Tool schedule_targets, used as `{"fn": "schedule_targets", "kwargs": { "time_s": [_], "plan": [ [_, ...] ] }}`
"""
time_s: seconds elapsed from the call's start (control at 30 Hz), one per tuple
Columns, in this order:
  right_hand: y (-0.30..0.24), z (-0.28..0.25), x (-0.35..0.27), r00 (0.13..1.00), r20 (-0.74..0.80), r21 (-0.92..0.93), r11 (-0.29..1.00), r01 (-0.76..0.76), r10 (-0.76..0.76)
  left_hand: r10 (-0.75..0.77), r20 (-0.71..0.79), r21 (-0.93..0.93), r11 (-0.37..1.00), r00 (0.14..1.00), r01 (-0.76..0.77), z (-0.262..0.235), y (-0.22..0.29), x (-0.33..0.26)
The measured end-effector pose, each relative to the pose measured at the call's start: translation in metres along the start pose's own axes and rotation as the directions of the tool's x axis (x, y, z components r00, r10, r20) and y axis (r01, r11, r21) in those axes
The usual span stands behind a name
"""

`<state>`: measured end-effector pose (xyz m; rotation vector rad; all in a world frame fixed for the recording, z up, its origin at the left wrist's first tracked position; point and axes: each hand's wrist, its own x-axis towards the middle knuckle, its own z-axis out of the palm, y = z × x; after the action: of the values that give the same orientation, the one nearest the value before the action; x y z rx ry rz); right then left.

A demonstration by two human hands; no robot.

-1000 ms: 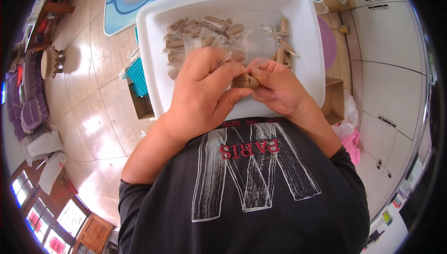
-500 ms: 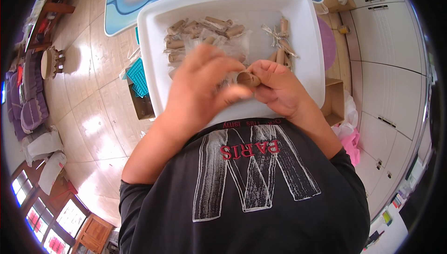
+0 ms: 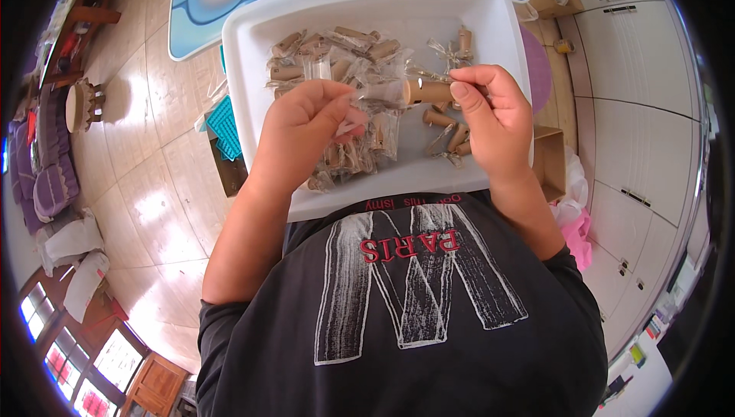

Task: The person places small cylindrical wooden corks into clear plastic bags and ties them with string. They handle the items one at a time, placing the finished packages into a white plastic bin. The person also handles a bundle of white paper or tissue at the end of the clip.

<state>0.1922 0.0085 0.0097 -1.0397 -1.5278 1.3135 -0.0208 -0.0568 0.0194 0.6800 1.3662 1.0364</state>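
Left hand (image 3: 302,138) curled, thumb and fingers pinched together, forearm angled up from lower left. Right hand (image 3: 494,115) raised, fingertips (image 3: 459,89) pinched, wrist bent inward.

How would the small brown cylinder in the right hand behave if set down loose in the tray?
The brown cylinder, pinched by the right hand, looks round and smooth, so it probably rolls. It seems light and stiff. The white tray has raised walls that would likely stop it.

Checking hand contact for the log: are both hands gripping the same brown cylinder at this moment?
No. Only the right hand pinches the brown cylinder; the left hand is apart from it, holding a clear plastic bag over the white tray.
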Motion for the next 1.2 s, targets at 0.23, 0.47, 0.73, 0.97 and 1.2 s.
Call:
{"fn": "schedule_targets", "kwargs": {
  "time_s": [0.23,0.47,0.73,0.97,1.2],
  "plan": [
    [-0.0091,0.0048,0.0042,0.909,-0.026,-0.235,0.886,0.399,-0.416,-0.023,-0.005,0.007,1.000,1.000,0.023,-0.0053,0.0033,0.0015],
    [-0.0043,0.0000,0.0060,0.866,0.060,-0.293,0.820,0.491,-0.497,-0.069,-0.028,-0.045,0.997,0.997,0.067,-0.0002,0.0093,0.0002],
    [-0.0011,0.0002,0.0071,0.871,0.075,-0.368,0.798,0.477,-0.485,-0.069,-0.032,-0.064,0.996,0.997,0.067,-0.0034,0.0028,0.0046],
    [-0.0025,-0.0017,0.0061,0.842,0.032,-0.364,0.778,0.512,-0.539,-0.025,-0.053,-0.026,0.999,0.998,0.024,0.0006,0.0058,0.0007],
    [-0.0027,0.0011,0.0068,0.857,0.110,-0.401,0.766,0.502,-0.504,0.116,-0.058,0.122,0.987,0.992,-0.108,0.0027,0.0027,-0.0024]
  ]
}}
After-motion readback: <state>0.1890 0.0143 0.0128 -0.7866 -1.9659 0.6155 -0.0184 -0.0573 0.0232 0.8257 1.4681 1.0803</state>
